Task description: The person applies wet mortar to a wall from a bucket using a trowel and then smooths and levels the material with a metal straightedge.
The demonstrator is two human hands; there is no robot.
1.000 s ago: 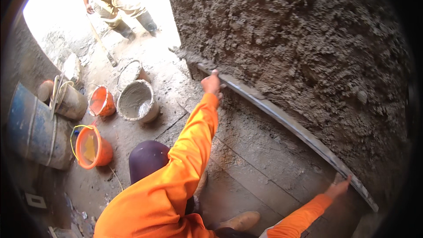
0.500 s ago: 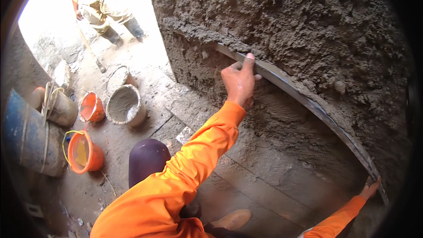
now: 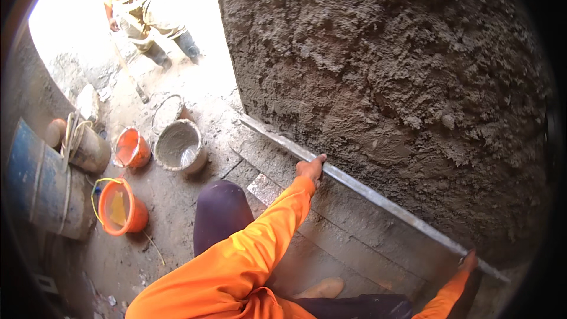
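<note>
A long metal straightedge (image 3: 384, 204) slants from the upper middle down to the lower right, along the foot of the plastered wall (image 3: 378, 77). My left hand (image 3: 310, 169) is closed round it left of its middle, thumb on the upper edge. Near its far right end, my right hand (image 3: 468, 261) grips it too; the fingers there are partly hidden. The wall's face is rough, wet grey mortar, smoother low down near the bar. Whether the bar touches the wall or the floor, I cannot tell.
Left of my knee stand an orange bucket with a yellow handle (image 3: 137, 215), a smaller orange bucket (image 3: 142, 152) and a bucket of grey mortar (image 3: 201, 156). A blue drum (image 3: 44, 186) is at far left. Another person (image 3: 144, 15) stands at the back with a long-handled tool (image 3: 129, 74).
Both hands have brought the straightedge down the wall, from partway up its mortar face to its foot. Some mortar that lay along the bar's upper edge no longer shows.
</note>
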